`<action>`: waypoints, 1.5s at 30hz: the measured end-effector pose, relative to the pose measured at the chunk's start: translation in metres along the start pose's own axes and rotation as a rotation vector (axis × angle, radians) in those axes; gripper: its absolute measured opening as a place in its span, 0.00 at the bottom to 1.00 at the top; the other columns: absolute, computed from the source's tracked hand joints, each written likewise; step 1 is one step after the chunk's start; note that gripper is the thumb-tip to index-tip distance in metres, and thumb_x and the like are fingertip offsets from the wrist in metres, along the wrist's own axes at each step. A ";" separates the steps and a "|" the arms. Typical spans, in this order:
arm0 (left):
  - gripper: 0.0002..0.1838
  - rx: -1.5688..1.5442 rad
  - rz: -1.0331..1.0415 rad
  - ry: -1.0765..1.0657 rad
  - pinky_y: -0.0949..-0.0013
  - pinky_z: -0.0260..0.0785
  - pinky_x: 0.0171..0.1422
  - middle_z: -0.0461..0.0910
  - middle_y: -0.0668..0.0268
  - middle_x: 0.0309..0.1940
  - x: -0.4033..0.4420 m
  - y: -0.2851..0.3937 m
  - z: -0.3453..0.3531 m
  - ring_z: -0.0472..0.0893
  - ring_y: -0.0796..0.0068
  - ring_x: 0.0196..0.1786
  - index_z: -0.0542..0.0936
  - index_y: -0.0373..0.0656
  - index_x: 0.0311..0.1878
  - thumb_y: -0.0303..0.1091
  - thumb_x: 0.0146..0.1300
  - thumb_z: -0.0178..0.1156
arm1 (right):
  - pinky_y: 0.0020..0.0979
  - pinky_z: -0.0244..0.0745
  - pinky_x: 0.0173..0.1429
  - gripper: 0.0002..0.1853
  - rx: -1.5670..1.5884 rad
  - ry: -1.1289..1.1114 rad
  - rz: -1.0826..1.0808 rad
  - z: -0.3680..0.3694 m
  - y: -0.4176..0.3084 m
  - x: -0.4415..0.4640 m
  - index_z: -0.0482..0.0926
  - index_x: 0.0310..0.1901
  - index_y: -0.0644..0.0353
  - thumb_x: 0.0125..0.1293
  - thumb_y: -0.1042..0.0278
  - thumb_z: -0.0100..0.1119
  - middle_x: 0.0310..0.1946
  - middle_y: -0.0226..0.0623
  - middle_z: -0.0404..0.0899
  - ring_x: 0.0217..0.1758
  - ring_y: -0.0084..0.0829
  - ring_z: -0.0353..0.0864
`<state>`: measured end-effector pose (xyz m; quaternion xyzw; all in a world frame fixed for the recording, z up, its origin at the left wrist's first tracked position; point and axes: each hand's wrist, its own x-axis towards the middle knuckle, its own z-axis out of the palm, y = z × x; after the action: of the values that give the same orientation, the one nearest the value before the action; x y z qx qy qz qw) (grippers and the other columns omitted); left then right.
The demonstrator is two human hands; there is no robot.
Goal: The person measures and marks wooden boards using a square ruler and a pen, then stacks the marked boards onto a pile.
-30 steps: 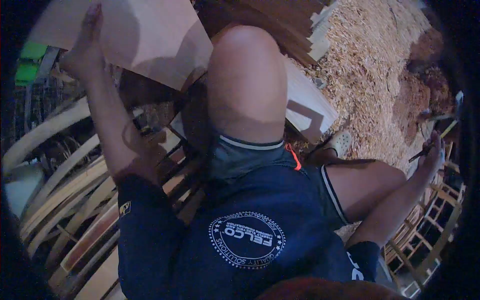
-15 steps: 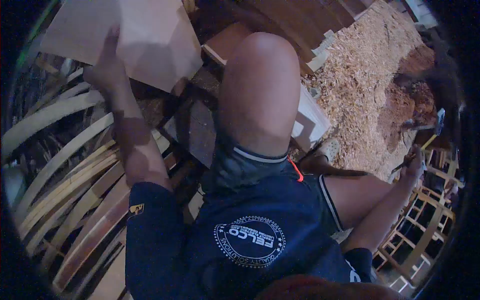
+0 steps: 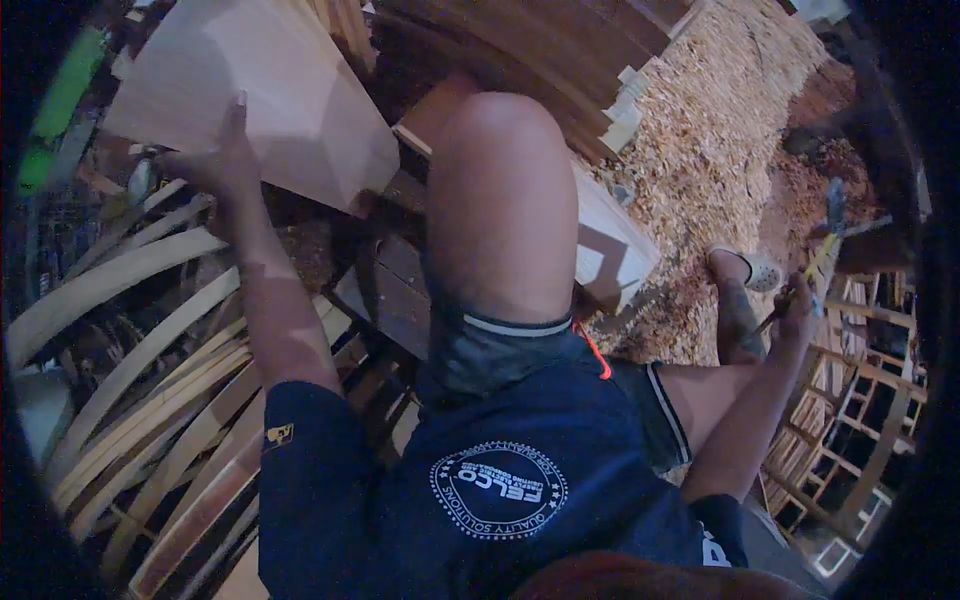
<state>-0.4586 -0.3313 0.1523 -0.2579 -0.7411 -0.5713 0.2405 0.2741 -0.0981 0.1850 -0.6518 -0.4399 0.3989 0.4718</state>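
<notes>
My left hand is at the near edge of a pale, flat wooden board, upper left. Its thumb lies on the board's face; the other fingers reach along and under the edge, partly hidden. My right hand, far right, is closed around a slim tool with a yellow handle. The tool's greyish end points upward, too blurred to name. Between the hands is my raised bare knee.
Curved wooden strips are stacked at left. Wood shavings cover the floor at upper right. Dark planks lie beyond the knee. A wooden lattice frame stands at right. A pale clog is on my foot.
My right hand and its tool have shifted left in view, and the tool points more upward. The board and left hand sit slightly lower in view. More of the foot now shows.
</notes>
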 end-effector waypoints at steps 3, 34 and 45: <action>0.54 0.196 0.056 -0.102 0.50 0.63 0.71 0.68 0.43 0.64 -0.001 0.016 -0.008 0.69 0.47 0.67 0.59 0.27 0.69 0.41 0.47 0.82 | 0.25 0.66 0.25 0.10 -0.038 -0.130 0.024 0.049 0.018 -0.024 0.76 0.43 0.56 0.68 0.61 0.62 0.24 0.26 0.72 0.21 0.22 0.69; 0.26 -0.321 0.152 -2.044 0.63 0.74 0.57 0.82 0.57 0.42 -0.440 0.162 0.332 0.83 0.61 0.48 0.77 0.38 0.62 0.29 0.59 0.69 | 0.49 0.79 0.55 0.27 -0.514 -0.186 0.211 0.131 0.222 -0.107 0.72 0.53 0.73 0.51 0.70 0.67 0.42 0.61 0.82 0.50 0.58 0.83; 0.24 -0.357 0.054 -2.042 0.63 0.72 0.55 0.83 0.54 0.43 -0.451 0.207 0.293 0.82 0.63 0.46 0.81 0.41 0.59 0.25 0.58 0.69 | 0.27 0.77 0.38 0.14 0.030 -0.007 0.202 -0.010 0.171 -0.018 0.80 0.48 0.60 0.76 0.57 0.54 0.32 0.31 0.79 0.32 0.21 0.75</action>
<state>-0.0015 -0.0510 -0.0594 -0.6678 -0.4905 -0.1764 -0.5313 0.3117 -0.1467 0.0243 -0.6843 -0.3674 0.4534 0.4373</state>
